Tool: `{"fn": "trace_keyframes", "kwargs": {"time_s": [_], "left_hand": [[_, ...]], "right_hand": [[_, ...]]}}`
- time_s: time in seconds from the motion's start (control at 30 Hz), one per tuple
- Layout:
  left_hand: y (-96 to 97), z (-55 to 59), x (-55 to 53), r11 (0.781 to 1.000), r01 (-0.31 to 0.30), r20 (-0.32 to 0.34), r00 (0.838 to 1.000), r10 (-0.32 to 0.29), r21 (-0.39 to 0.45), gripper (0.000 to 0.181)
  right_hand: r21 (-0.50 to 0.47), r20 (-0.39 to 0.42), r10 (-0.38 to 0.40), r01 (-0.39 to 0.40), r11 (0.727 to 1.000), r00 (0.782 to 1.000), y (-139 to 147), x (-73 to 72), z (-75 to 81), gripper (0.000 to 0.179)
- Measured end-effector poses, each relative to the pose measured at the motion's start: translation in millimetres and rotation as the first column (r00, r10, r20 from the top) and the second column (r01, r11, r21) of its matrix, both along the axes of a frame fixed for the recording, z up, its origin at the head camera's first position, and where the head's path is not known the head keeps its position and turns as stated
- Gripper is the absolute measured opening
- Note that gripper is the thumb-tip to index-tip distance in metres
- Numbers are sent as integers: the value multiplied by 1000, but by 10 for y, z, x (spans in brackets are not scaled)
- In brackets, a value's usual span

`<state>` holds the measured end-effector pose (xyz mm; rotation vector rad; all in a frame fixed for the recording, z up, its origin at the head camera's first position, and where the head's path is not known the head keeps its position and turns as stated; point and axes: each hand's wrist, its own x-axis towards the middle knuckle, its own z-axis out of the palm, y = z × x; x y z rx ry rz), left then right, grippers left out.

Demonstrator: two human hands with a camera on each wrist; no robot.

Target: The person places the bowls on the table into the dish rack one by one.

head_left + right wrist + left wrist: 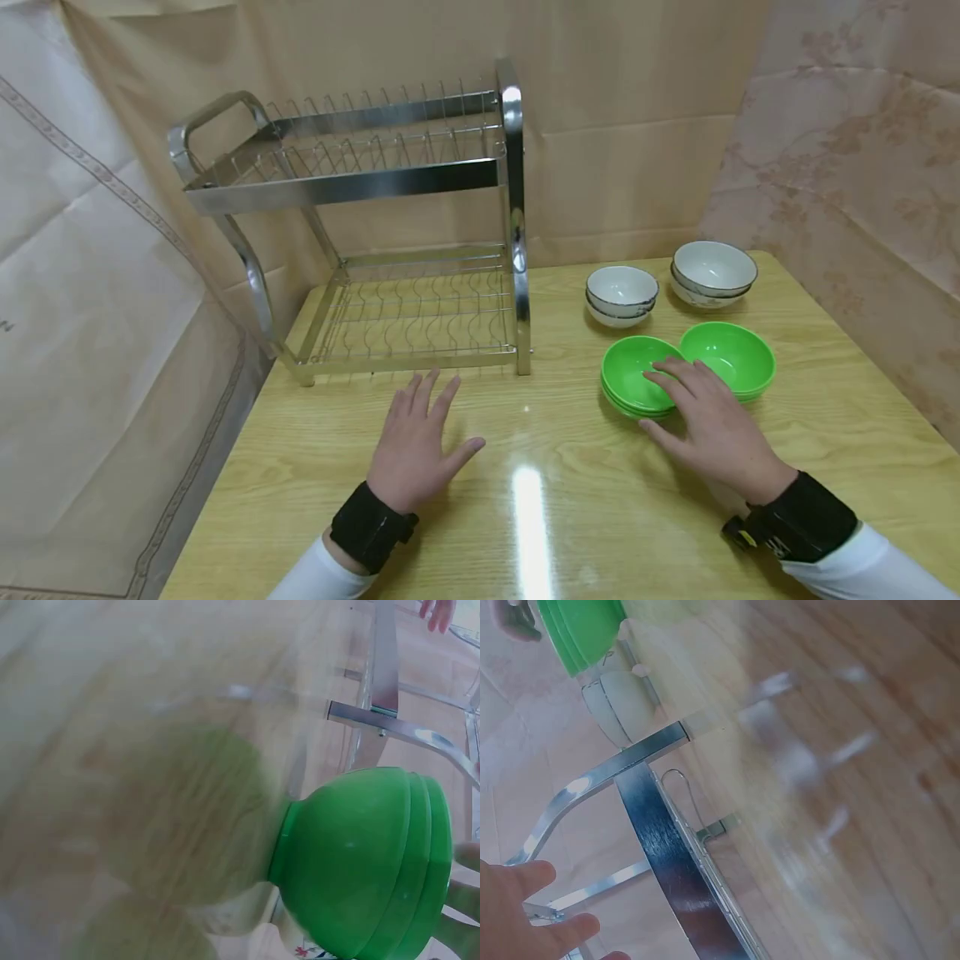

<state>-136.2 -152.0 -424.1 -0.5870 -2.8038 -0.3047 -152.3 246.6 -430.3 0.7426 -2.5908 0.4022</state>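
Observation:
My right hand hovers over the near side of a stack of green bowls, fingers spread and loosely bent above the rim. In the right wrist view, the fingertips show right at the mouth of the stacked green bowls. A second green stack stands beside the first, partly behind that hand. Spread wide, my left hand holds nothing above the table, nearest to the front of a metal two-tier dish rack.
Behind the green bowls stand a smaller stack of white bowls with dark rims and a larger white stack. The wooden table ends at a cloth-covered wall behind. Wire dividers line both rack tiers.

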Motion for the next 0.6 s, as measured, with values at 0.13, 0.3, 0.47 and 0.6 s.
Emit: {"fn": "trace_keyframes", "kwargs": {"time_s": [0.13, 0.3, 0.47, 0.6], "left_hand": [[8, 18, -13, 1000, 4, -7, 1000, -4, 6, 84], [45, 43, -62, 999, 7, -10, 1000, -7, 32, 83], [103, 71, -148, 999, 21, -29, 999, -20, 39, 82], [149, 96, -219, 998, 37, -28, 999, -36, 53, 80]], "right_hand": [[16, -13, 30, -30, 999, 999, -29, -20, 20, 44], [61, 3, 67, -67, 996, 998, -61, -38, 31, 28], [92, 5, 86, -86, 992, 996, -97, -42, 15, 16], [97, -5, 93, -92, 991, 996, -116, -53, -3, 10]]}}
